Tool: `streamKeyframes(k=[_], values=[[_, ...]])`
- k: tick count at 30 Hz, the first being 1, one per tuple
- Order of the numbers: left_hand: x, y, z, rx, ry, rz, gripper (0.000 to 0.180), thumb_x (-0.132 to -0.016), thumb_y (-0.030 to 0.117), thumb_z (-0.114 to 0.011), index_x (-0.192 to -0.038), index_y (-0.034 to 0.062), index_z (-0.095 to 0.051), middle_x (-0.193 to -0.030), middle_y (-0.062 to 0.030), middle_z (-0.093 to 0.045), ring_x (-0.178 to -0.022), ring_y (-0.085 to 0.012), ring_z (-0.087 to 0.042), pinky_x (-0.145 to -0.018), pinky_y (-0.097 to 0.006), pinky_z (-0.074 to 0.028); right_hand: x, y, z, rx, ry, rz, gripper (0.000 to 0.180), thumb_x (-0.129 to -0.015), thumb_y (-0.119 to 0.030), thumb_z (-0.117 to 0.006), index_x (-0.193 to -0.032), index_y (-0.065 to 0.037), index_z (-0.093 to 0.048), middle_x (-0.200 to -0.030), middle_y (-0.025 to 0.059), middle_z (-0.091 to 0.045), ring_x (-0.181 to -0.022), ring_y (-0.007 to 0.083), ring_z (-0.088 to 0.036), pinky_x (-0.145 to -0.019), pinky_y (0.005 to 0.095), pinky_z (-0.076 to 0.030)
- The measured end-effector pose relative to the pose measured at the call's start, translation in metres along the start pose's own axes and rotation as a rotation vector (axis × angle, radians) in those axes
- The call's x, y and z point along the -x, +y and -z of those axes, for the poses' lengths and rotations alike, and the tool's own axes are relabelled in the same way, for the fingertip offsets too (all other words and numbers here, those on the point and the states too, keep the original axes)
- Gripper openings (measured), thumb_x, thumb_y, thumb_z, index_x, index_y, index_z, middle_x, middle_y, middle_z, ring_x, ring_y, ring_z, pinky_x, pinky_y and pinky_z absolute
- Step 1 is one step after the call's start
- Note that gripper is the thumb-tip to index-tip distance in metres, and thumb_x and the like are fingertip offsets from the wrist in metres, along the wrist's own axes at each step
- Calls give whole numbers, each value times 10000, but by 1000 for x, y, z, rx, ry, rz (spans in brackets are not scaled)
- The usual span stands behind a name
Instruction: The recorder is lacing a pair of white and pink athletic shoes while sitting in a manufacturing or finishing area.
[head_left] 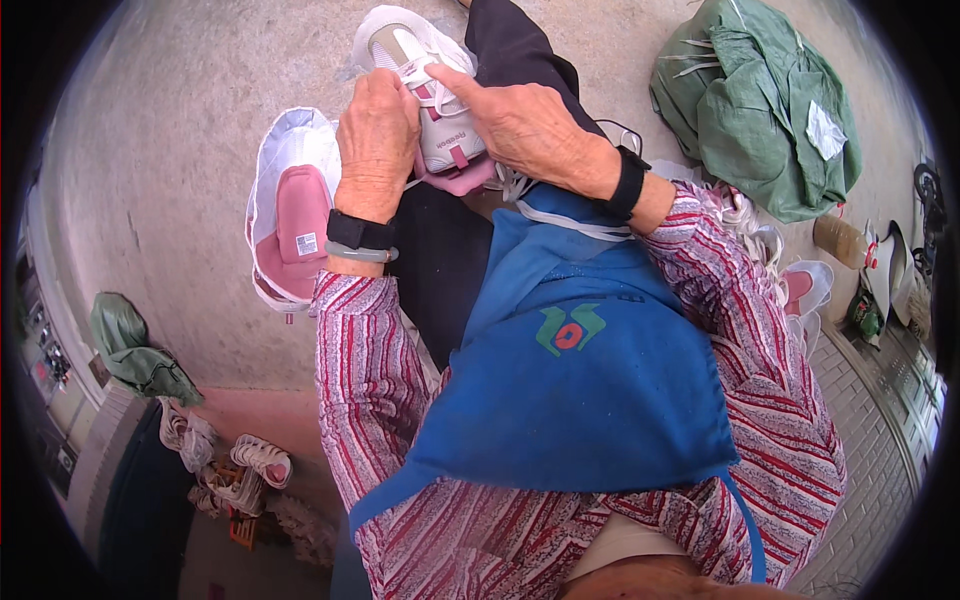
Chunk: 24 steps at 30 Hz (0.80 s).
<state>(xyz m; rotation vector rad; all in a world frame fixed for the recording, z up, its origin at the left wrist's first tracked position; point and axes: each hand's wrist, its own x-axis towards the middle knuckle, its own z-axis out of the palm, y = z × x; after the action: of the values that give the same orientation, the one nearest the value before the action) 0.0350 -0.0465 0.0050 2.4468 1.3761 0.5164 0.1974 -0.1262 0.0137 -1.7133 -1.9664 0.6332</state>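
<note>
A white and pink sneaker (445, 140) lies on my lap between my hands, with its tongue toward me and white shoelace (437, 95) crossing its front. My left hand (378, 135) is closed at the shoe's left side, fingertips curled in at the lace holes. From the right, my right hand (535, 130) reaches across, its index finger bent over the lace and its other fingers tucked under, partly hidden. Loose white laces (575, 222) hang over my blue apron (590, 390). Left of my left hand, a second white sneaker with a pink insole (303, 215) sits on the ground.
A large green sack (760, 110) stands at the far right, near a bottle of brownish liquid (838, 240). More shoes (800, 285) lie beside my right arm. At the lower left are a smaller green sack (135, 345) and several laced shoes (262, 460).
</note>
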Motion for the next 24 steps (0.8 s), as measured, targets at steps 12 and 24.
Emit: streamKeyframes(k=[12, 24], values=[[10, -14, 4, 171, 11, -121, 132, -859, 132, -562, -849, 13, -505, -740, -141, -548, -641, -294, -574, -567, -365, -464, -9, 2, -11, 116, -53, 59, 578, -808, -141, -573, -1347, -240, -391, -688, 124, -626, -584, 297, -635, -485, 389, -484], [11, -13, 11, 668, -209, 592, 250, -907, 257, -545, -801, 34, -506, -625, -12, -503, -441, -54, -455, -367, -194, -369, 11, 17, 20, -331, -144, -97, 245, -842, -137, -506, -1054, -51, -594, -603, 37, -553, -505, 171, -525, -471, 314, -404]])
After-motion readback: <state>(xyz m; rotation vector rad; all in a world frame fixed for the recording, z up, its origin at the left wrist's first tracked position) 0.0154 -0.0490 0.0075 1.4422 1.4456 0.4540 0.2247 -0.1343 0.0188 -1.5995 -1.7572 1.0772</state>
